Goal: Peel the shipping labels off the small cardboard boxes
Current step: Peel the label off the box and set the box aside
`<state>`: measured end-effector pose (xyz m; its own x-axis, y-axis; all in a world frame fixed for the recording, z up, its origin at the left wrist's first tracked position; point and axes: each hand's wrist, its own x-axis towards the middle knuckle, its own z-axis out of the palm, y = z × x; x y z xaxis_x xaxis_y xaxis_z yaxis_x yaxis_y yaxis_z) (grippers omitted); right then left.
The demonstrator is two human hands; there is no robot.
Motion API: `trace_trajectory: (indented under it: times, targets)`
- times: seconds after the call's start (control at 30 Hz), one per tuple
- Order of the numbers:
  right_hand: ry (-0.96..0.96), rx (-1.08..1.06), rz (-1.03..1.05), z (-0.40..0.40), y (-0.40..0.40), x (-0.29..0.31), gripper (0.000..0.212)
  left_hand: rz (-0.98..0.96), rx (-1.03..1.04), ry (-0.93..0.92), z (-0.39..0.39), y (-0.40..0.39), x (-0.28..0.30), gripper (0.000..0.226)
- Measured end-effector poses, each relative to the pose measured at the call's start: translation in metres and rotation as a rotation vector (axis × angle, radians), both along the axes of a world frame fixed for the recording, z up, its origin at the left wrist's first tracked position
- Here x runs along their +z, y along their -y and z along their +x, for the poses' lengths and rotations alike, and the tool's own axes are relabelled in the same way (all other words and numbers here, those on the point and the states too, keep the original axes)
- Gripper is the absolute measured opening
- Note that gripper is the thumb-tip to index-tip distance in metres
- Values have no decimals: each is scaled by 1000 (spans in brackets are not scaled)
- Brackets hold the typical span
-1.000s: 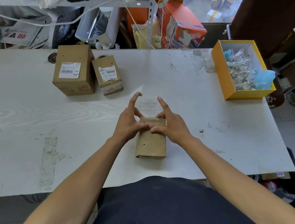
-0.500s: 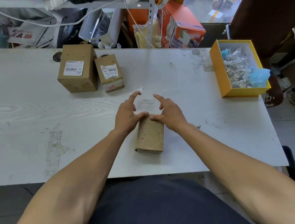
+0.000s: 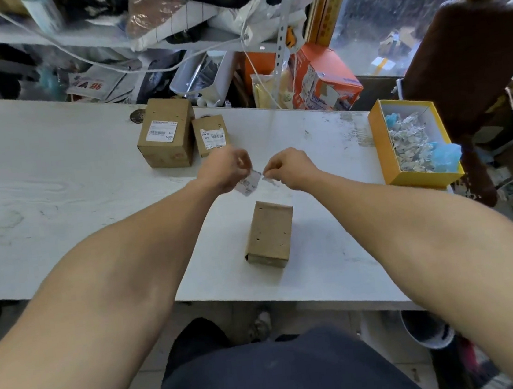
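A small bare cardboard box (image 3: 271,233) lies on the white table (image 3: 56,191) near its front edge, with no label on its visible faces. Above and beyond it my left hand (image 3: 228,168) and my right hand (image 3: 288,166) are raised off the table, and both pinch a peeled white shipping label (image 3: 250,183) between them. Two more boxes stand at the back: a larger box (image 3: 167,134) with a white label on top and a smaller box (image 3: 211,135) with a torn-looking label.
A yellow open box (image 3: 386,150) holding crumpled label scraps and something blue sits at the table's right edge. Behind the table is a cluttered shelf with cables, bags and an orange carton (image 3: 322,79). A brown chair (image 3: 471,73) stands at the right.
Both hands have lifted off the near box and moved away from me, now holding a peeled label between them. The box stays on the table.
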<state>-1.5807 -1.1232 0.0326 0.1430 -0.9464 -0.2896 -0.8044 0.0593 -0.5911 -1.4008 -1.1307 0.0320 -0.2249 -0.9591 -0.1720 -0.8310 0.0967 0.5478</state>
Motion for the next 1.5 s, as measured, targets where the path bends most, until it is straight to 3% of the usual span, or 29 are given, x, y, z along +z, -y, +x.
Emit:
trace_trajectory:
  times: [0.23, 0.47, 0.6, 0.7, 1.07, 1.27, 1.4, 1.5]
  targets:
    - [260, -181, 151, 19, -20, 16, 7, 49, -12, -93, 9, -14, 16, 9]
    - [301, -259, 179, 23, -50, 20, 5, 60, -78, -180, 13, -40, 19, 10]
    - [427, -343, 245, 21, -63, 21, 11, 98, -111, -219, 9, -60, 14, 35]
    - [462, -337, 283, 18, -69, 20, 7, 99, -103, -227, 6, -72, 12, 40]
    - [374, -194, 228, -9, -73, 21, 10, 32, -13, -190, -23, -72, 9, 6]
    - [-18, 54, -19, -11, -74, 21, 16, 157, 30, -317, -24, -72, 5, 5]
    - [10, 76, -69, -10, -81, 20, 22, 235, 20, -379, -19, -74, 8, 14]
    - [36, 50, -81, -14, -86, 17, 14, 325, -3, -439, -16, -77, 10, 39]
